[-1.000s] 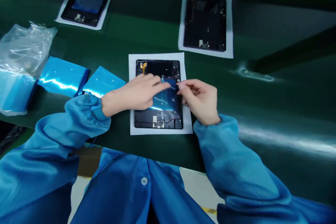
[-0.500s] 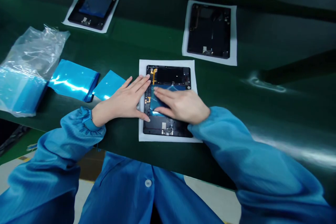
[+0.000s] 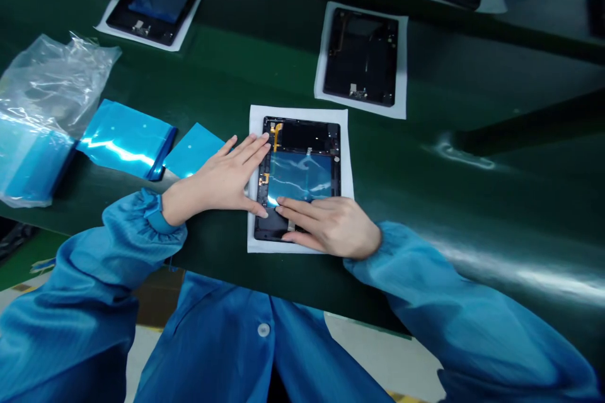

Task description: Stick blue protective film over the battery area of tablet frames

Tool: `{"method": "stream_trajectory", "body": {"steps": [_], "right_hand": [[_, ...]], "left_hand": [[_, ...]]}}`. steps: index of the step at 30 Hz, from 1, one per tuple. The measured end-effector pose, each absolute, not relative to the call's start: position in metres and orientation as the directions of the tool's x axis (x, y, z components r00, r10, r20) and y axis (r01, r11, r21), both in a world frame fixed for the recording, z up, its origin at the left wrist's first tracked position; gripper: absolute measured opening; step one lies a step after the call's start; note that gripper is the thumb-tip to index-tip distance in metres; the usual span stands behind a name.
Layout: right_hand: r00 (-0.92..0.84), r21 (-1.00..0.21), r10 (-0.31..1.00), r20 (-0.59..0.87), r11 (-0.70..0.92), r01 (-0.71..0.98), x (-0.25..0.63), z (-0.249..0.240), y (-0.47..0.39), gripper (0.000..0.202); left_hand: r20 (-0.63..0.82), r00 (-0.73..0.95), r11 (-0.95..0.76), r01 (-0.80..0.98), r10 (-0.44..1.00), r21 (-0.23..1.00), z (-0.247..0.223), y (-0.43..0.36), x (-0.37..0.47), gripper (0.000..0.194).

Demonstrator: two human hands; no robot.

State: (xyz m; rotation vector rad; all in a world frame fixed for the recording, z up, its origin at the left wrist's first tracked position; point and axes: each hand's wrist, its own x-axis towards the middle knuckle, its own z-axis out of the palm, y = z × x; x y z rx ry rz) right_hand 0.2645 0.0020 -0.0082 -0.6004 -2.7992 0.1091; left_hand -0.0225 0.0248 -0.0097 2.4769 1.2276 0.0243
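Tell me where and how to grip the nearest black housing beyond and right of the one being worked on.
Black housing: both long side rims, from above, fingers straddling it. It lies flat, open side up, so the rims look safest; the circuit board shows near its close edge, so I'd avoid that end.

No text, label, brand, number or sign can be read.
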Motion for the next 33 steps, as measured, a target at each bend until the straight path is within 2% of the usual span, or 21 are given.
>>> {"method": "stream_trajectory", "body": {"steps": [4,5,11,19,22,25,28,31,33], "right_hand": [[-0.724,-0.153,0.62,0.302,0.781,0.605,0.287,-0.014,0.025,0.038],[-0.707,-0.156,0.637,0.306,0.766,0.623,0.295,-0.016,0.027,0.037],[-0.827,-0.189,0.473,0.303,0.881,0.434,0.325,-0.018,-0.005,0.033],[-0.661,-0.201,0.704,0.259,0.708,0.676,0.304,-0.027,0.045,0.042],[-0.719,-0.228,0.663,0.208,0.748,0.623,0.309,-0.022,0.03,0.044],[-0.783,-0.244,0.587,0.205,0.806,0.54,0.32,-0.015,0.004,0.035],[-0.824,-0.203,0.507,0.255,0.861,0.467,0.317,-0.01,-0.004,0.031],[-0.862,-0.154,0.413,0.294,0.911,0.384,0.293,-0.009,0.004,0.034],[-0.878,-0.162,0.384,0.286,0.922,0.35,0.273,-0.009,0.012,0.038]], "left_hand": [[-0.142,0.624,-0.552,0.758,0.768,0.347,-0.012,0.026,-0.026,0.135],[-0.138,0.624,-0.552,0.758,0.769,0.348,-0.013,0.026,-0.026,0.135],[-0.134,0.626,-0.548,0.751,0.768,0.368,-0.013,0.027,-0.026,0.137],[-0.142,0.628,-0.553,0.754,0.765,0.355,-0.016,0.03,-0.033,0.137],[-0.146,0.624,-0.55,0.758,0.768,0.351,-0.015,0.03,-0.031,0.137],[-0.16,0.621,-0.546,0.764,0.768,0.344,-0.012,0.029,-0.026,0.135],[-0.181,0.616,-0.54,0.771,0.766,0.337,-0.009,0.028,-0.024,0.134],[-0.193,0.613,-0.535,0.775,0.766,0.337,-0.007,0.028,-0.023,0.134],[-0.186,0.618,-0.54,0.77,0.763,0.341,-0.008,0.028,-0.023,0.133]]}}
